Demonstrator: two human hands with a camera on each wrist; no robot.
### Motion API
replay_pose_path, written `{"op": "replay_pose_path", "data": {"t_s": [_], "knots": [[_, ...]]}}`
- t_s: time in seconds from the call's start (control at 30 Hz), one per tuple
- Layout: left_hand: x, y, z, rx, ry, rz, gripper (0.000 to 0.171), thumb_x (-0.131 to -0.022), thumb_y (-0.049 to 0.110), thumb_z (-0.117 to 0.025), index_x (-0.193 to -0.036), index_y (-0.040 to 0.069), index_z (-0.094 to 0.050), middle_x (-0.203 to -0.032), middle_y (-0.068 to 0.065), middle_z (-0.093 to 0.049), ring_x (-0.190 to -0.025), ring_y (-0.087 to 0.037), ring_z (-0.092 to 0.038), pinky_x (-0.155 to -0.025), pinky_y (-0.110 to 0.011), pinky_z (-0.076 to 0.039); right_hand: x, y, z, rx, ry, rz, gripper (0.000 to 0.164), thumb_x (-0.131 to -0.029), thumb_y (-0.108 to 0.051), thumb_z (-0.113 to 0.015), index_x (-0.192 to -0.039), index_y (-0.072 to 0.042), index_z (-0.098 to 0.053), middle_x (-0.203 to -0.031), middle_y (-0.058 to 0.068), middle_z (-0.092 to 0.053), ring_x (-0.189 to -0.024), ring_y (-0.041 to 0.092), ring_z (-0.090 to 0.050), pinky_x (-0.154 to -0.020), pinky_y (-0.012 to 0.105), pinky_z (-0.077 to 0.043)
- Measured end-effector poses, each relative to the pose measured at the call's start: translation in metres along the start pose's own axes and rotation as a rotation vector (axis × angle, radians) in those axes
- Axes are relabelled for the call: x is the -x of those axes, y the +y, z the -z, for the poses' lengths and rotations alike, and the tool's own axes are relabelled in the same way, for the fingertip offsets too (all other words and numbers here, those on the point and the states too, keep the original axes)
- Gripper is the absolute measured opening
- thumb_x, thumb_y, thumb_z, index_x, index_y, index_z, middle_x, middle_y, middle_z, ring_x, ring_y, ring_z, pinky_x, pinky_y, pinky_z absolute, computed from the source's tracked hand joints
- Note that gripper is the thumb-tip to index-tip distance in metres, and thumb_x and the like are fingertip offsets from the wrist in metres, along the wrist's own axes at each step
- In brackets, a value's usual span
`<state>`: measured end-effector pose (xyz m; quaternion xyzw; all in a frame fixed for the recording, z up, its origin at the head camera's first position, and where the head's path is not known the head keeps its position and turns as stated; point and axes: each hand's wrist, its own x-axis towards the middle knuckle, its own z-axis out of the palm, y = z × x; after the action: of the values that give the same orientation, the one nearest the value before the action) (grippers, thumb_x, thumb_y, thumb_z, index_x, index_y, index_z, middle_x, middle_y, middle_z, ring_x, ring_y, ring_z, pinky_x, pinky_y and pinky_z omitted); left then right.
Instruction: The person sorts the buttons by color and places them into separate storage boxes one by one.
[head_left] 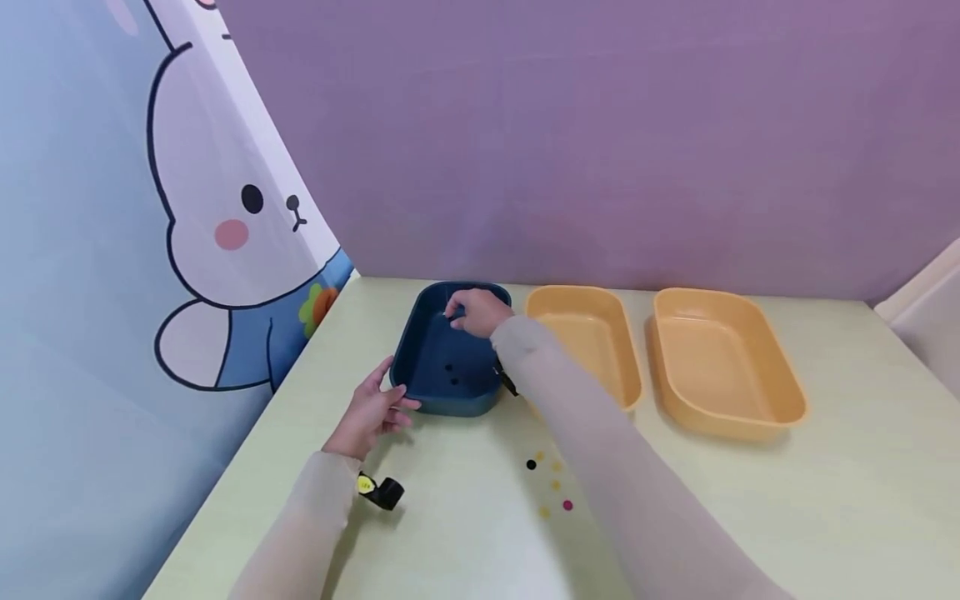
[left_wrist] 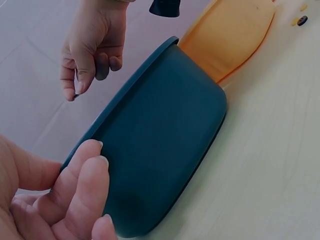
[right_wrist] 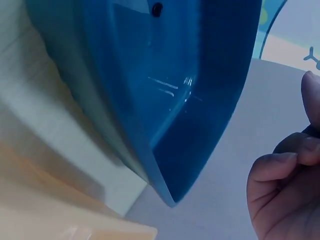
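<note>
My left hand point(head_left: 367, 417) grips the near left corner of a dark blue tray point(head_left: 457, 407), its fingers against the outer wall in the left wrist view. Above the far part of that tray is my right hand point(head_left: 480, 312). In the left wrist view, its thumb and index finger pinch a small dark button point(left_wrist: 76, 96). Two black buttons point(head_left: 452, 374) lie on the tray's floor; one black button point(right_wrist: 157, 9) shows there in the right wrist view.
On the table point(head_left: 450, 517) lie a black button point(head_left: 531, 464), a magenta button point(head_left: 567, 505) and several yellow buttons point(head_left: 556, 485). Right of the blue tray stand two yellow-orange trays, a middle tray point(head_left: 581, 321) and a right-hand tray point(head_left: 720, 358). A purple backdrop point(head_left: 600, 150) rises behind.
</note>
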<state>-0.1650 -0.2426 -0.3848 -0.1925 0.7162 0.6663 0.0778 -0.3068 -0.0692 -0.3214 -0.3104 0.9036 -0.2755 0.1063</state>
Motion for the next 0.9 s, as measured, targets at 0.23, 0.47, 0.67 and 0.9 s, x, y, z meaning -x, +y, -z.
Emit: {"op": "replay_pose_path", "data": {"t_s": [0.23,0.47,0.67,0.9], "knots": [[-0.003,0.006,-0.002,-0.019,-0.011,-0.005,0.063,-0.103,0.014,-0.043,-0.156,0.022,-0.008,-0.078,0.000,-0.070,-0.050,-0.009,-0.059,-0.053,-0.023,-0.042,-0.002,0.005,-0.004,0.030,-0.042,-0.057,0.014,-0.093,-0.017,-0.064,-0.108,-0.015,-0.063,-0.124,0.003,-0.059,-0.094,0.018,-0.056,-0.081,0.034,-0.046],[-0.002,0.005,0.001,-0.029,-0.003,0.002,0.064,-0.103,0.014,-0.042,-0.156,0.022,-0.007,-0.081,-0.001,-0.071,-0.051,-0.010,-0.060,-0.055,-0.023,-0.043,-0.007,0.000,-0.011,0.079,-0.075,-0.080,0.013,-0.093,-0.018,-0.064,-0.107,-0.017,-0.064,-0.126,0.001,-0.058,-0.095,0.017,-0.054,-0.080,0.033,-0.046],[0.003,0.001,0.005,-0.020,0.005,0.000,0.064,-0.104,0.013,-0.041,-0.156,0.023,-0.004,-0.080,-0.001,-0.071,-0.049,-0.010,-0.059,-0.053,-0.022,-0.044,-0.008,-0.006,-0.019,0.121,-0.130,-0.056,0.013,-0.095,-0.019,-0.062,-0.108,-0.017,-0.064,-0.123,0.001,-0.058,-0.094,0.017,-0.054,-0.076,0.031,-0.047],[0.001,0.001,0.002,-0.012,-0.022,-0.007,0.065,-0.103,0.013,-0.042,-0.156,0.023,-0.005,-0.079,0.000,-0.070,-0.050,-0.009,-0.059,-0.054,-0.022,-0.043,-0.006,-0.003,-0.023,0.115,-0.106,-0.092,0.011,-0.095,-0.018,-0.062,-0.105,-0.018,-0.064,-0.118,0.000,-0.060,-0.093,0.017,-0.054,-0.076,0.032,-0.046]]}}
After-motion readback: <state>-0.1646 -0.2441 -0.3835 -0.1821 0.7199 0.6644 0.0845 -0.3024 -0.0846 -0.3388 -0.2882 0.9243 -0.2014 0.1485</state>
